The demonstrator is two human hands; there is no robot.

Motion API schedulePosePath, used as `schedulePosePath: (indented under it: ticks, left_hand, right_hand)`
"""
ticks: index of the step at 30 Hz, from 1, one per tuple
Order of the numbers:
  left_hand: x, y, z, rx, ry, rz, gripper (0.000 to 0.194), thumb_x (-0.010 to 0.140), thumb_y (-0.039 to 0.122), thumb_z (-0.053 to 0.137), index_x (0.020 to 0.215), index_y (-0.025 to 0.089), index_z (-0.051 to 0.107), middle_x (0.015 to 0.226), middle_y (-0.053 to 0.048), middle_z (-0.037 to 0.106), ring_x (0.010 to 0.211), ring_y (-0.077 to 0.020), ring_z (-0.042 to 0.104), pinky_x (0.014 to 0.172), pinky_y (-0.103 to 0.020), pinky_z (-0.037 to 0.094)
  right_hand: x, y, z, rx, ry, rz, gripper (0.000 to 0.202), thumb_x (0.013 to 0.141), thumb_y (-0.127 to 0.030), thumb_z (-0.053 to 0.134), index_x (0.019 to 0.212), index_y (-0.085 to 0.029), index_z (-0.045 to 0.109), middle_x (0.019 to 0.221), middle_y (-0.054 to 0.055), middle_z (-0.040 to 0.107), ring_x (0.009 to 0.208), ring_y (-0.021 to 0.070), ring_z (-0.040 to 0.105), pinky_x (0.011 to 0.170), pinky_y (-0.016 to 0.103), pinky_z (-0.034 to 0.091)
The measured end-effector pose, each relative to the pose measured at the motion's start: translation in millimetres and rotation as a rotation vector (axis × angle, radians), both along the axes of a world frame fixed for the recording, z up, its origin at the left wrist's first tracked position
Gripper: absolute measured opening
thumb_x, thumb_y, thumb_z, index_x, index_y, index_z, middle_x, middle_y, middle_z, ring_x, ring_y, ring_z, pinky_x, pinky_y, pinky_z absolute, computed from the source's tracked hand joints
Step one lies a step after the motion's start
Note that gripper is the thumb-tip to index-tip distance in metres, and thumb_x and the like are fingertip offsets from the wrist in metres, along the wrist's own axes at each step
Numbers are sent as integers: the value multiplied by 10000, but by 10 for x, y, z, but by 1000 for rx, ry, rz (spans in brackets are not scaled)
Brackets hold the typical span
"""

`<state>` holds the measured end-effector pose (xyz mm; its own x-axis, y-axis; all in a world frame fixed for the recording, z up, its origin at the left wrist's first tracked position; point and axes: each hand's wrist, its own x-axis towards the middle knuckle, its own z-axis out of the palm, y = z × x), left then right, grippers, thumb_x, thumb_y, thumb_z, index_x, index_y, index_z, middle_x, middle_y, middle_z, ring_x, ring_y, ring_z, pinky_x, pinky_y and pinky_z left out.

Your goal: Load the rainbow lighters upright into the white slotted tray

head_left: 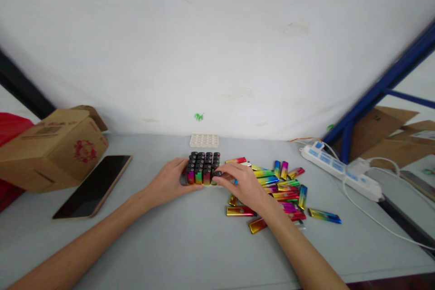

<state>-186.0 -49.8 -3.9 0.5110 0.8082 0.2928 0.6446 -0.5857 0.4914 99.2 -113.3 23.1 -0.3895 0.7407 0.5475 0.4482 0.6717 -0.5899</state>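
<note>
Rows of lighters [198, 176] with black tops and shiny coloured bodies stand upright, packed tightly together in the middle of the table. My left hand [173, 180] grips the left side of this block, its thumb along the front lower edge. At the front right corner my right hand [243, 183] pinches a black-topped lighter [217, 174] with thumb and fingers. Its lower part is mostly hidden by the fingers. Loose shiny rainbow-coloured lighter bodies [287, 195] lie in a heap beside and partly beneath my right forearm; black tops cannot be made out on them.
A white tray with rows of round hollows [204, 140] lies behind the block, by the wall. To the left are a dark-screened tablet [93, 186] and a cardboard box [54, 149]. A white power strip [340, 171] with cables lies right, near a blue metal frame [346, 140].
</note>
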Motion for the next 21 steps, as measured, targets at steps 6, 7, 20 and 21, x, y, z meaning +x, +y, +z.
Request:
schedulePosePath:
  ticks: [6,7,20,21]
  left_hand:
    - [2,-2,7,-7,-3,8,621,836,752,868,1205,261,780,1249,-100,854,1157,-375,800,1063,-495,633]
    - [3,-3,15,-13,1,7,615,842,750,862,1201,258,780,1253,-105,853,1163,-380,799,1066,-503,632]
    - [5,12,39,-7,15,-2,654,826,759,860,1208,235,776,1231,-121,855,1146,-391,803,1086,-520,637]
    - [2,18,31,-4,22,-1,659,833,764,853,1212,231,773,1234,-122,852,1152,-390,801,1100,-522,633]
  right_hand:
    - [40,-10,79,-7,-139,35,193,1153,-360,722,1183,-194,816,1098,107,854,1011,242,821,943,352,633]
    - [62,-9,96,-24,-155,38,207,1153,-377,722,1189,-197,816,1099,104,856,1016,243,822,949,353,628]
    - [79,69,70,-113,-412,-285,571,1155,-655,625,784,-235,734,742,50,758,657,201,668,667,309,391]
    - [184,88,96,-107,-388,-333,563,1194,-606,571,803,-235,732,749,47,752,675,202,670,689,310,402]
